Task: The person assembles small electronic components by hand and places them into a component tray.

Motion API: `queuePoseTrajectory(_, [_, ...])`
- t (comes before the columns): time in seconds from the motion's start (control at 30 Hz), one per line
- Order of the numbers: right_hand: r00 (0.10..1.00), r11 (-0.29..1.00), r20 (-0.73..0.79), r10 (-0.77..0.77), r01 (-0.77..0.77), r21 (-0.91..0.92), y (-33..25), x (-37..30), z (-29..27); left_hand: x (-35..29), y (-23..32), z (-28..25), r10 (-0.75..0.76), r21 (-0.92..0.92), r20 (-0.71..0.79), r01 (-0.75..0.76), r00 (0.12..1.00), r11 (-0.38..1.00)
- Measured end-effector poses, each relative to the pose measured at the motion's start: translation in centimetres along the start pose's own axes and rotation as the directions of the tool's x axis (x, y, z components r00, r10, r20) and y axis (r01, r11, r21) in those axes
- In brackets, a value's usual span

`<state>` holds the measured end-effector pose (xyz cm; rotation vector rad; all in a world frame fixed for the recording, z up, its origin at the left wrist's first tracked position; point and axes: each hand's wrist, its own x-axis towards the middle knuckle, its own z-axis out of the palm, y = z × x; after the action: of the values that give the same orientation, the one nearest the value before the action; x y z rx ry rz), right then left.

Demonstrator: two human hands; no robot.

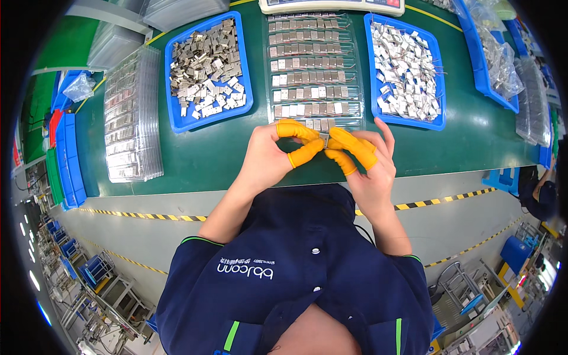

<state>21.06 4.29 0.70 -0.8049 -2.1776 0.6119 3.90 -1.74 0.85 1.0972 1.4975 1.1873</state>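
My left hand and my right hand meet over the near end of a clear plastic tray, with yellow finger cots on several fingertips. Between them they pinch a small metal connector piece, mostly covered by the fingers. Rows of small silver and white connector pieces with thin wires lie in the tray. Left of it, a blue bin holds a heap of loose metal connector shells. To its right, another blue bin is filled with white connector pieces, thin wires sticking out.
Stacked clear plastic trays stand on the left of the green table. A scale sits at the far edge. A blue container with plastic bags is at the far right. Another person shows at the right rim.
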Motion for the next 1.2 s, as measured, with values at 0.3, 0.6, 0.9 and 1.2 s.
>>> queuePoseTrajectory(0.3, [0.994, 0.997, -0.08, 0.078, -0.078, 0.011, 1.5, -0.9, -0.2, 0.1, -0.8, 0.7, -0.13, -0.171, 0.001, 0.128, 0.992, 0.977])
queuePoseTrajectory(0.6, [0.995, 0.992, -0.035, 0.096, -0.093, 0.083, 1.8, -0.6, 0.0, 0.6, -0.4, 1.9, -0.151, -0.195, 0.058, 0.16, 0.987, 0.968])
queuePoseTrajectory(0.9, [0.993, 0.954, 0.04, 0.109, -0.093, -0.284, 3.5, 0.4, -0.1, 0.7, 0.2, 2.1, -0.05, -0.143, -0.178, 0.024, 0.983, 0.989])
queuePoseTrajectory(1.2, [0.976, 0.941, 0.146, 0.163, -0.109, -0.319, 3.9, 0.6, 0.1, 0.0, -1.0, -1.4, 0.098, -0.001, -0.337, -0.105, 0.936, 0.995])
